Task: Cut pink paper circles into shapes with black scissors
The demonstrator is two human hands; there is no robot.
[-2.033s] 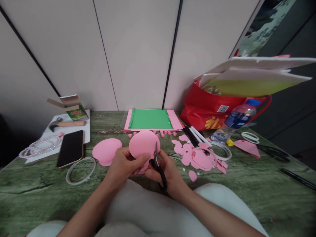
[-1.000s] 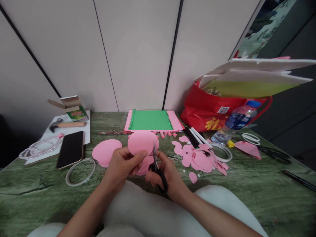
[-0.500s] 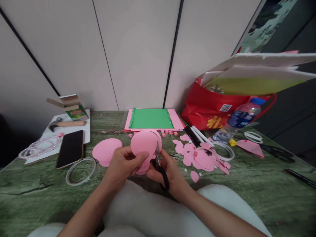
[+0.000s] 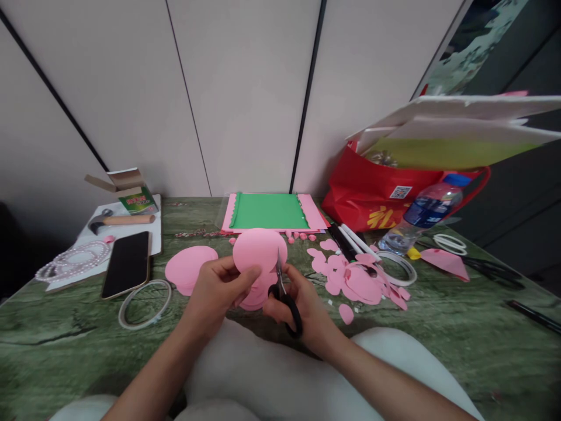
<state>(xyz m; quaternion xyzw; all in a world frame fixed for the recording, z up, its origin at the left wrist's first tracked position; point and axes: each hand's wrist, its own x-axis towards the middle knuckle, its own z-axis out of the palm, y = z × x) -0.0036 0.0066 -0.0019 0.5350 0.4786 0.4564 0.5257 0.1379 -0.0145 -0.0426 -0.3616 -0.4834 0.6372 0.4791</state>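
Observation:
My left hand pinches the lower left edge of a round pink paper, thumb on top. In my right hand are black-handled scissors, fingers in the loops. Their blades point up and lie over the right part of the paper. Under the held paper, between my hands, more pink paper shows in part. A stack of pink ovals lies left of my left hand. Right of my right hand is a heap of pink scraps.
At left are a black phone, a tape roll, beads, a hammer and an open box. Green paper lies at the back. A red bag, bottle and markers are at right.
The scissors and my right hand have shifted slightly right. The paper strip that curved around the scissor blades no longer shows, and the round paper's right edge is now smooth.

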